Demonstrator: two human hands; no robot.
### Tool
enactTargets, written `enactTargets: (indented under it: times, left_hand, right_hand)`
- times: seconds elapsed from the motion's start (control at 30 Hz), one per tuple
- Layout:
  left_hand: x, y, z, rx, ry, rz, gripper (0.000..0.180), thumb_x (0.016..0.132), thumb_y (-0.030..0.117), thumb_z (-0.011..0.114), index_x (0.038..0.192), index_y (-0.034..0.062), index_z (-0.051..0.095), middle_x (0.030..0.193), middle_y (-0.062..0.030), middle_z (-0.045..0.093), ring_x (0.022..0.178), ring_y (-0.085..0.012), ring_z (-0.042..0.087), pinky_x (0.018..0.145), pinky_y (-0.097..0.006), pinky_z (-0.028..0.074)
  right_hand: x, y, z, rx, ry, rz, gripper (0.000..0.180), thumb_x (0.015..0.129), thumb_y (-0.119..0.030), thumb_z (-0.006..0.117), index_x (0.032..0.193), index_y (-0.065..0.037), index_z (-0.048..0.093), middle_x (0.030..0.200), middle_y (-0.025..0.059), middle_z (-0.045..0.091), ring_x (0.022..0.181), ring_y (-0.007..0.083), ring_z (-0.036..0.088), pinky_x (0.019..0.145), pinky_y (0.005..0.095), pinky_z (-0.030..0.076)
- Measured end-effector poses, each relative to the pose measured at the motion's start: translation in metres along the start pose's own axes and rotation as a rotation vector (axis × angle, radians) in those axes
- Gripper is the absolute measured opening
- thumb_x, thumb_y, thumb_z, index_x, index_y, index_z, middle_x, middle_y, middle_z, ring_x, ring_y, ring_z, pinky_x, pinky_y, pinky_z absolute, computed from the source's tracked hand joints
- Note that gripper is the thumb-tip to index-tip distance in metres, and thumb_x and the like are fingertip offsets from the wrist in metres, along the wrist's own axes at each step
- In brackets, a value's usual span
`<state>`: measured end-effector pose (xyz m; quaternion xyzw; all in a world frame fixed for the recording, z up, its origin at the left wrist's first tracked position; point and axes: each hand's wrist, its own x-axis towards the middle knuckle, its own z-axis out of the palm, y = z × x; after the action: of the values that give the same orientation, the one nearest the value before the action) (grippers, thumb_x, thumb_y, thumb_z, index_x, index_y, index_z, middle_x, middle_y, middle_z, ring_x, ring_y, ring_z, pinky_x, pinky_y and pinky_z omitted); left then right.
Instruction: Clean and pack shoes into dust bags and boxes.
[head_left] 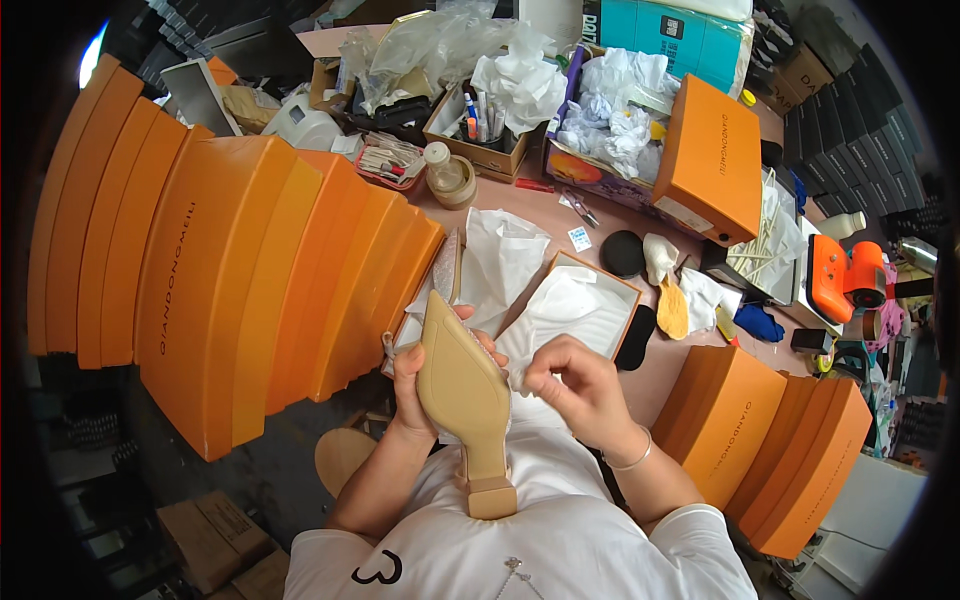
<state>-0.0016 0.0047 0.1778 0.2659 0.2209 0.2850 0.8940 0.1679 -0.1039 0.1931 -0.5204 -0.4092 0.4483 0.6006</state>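
Note:
My left hand is closed round a beige pointed shoe with a block heel. The shoe is sole up, its toe pointing away from me and its heel close to my shirt. Beside the shoe's right edge my right hand is pinched; a small whitish bit shows at its fingertips, too small to name. Just beyond the toe, a glittery shoe lies by white tissue paper. An open orange-edged shoe box, lined with white paper, lies past my right hand.
Orange shoe boxes stand stacked at the left, with more orange boxes at the right. Farther back on the pink table are a glue bottle, a pen box, a carton of crumpled paper, a round black lid and a yellow-orange brush.

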Motion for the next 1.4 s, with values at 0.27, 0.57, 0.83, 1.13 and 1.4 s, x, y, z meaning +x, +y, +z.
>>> enactTargets:
  times: [0.27,0.57,0.83,1.13,1.4]
  left_hand:
    - [0.000,-0.005,-0.002,-0.010,0.037,0.027,0.072,0.083,0.053,0.048,0.134,0.0043,0.035,0.101,-0.0175,0.056,0.098,-0.0307,0.060,0.086,-0.043,0.050]
    - [-0.006,-0.008,0.004,-0.043,0.040,0.040,0.070,0.084,0.051,0.048,0.134,0.0039,0.034,0.104,-0.0177,0.056,0.094,-0.0296,0.060,0.084,-0.041,0.050]
    - [-0.006,-0.006,0.007,-0.008,0.062,0.019,0.070,0.083,0.049,0.049,0.135,0.0041,0.035,0.100,-0.0179,0.057,0.093,-0.0286,0.061,0.082,-0.040,0.051]
    - [-0.002,-0.010,0.001,-0.033,0.063,-0.033,0.068,0.084,0.048,0.048,0.135,0.0049,0.036,0.103,-0.0178,0.058,0.093,-0.0260,0.062,0.079,-0.038,0.052]
    - [0.006,-0.014,0.022,-0.113,0.113,-0.067,0.070,0.084,0.051,0.049,0.134,0.0038,0.038,0.098,-0.0179,0.060,0.086,-0.0300,0.063,0.076,-0.042,0.054]
  right_hand:
    - [0.008,-0.019,0.010,-0.453,-0.175,-0.335,0.014,0.079,-0.004,0.072,0.091,-0.004,0.065,0.081,0.0060,0.060,0.072,0.0203,0.056,0.065,0.0291,0.046]
    - [-0.018,-0.009,0.021,-0.206,0.011,-0.082,0.010,0.082,-0.003,0.070,0.083,-0.001,0.061,0.079,0.0075,0.060,0.067,0.0144,0.055,0.059,0.0251,0.044]
    - [-0.016,-0.007,0.022,-0.245,0.030,-0.160,0.009,0.081,0.001,0.068,0.085,0.001,0.060,0.080,0.0090,0.060,0.066,0.0156,0.055,0.058,0.0264,0.045]
    - [-0.008,-0.006,0.016,-0.261,0.009,-0.134,0.007,0.081,0.001,0.068,0.088,0.000,0.065,0.079,0.0089,0.060,0.068,0.0176,0.056,0.060,0.0279,0.046]
    - [0.039,0.006,0.009,-0.277,0.149,-0.220,0.004,0.085,-0.001,0.065,0.087,0.000,0.062,0.079,0.0058,0.060,0.070,0.0127,0.056,0.062,0.0241,0.046]
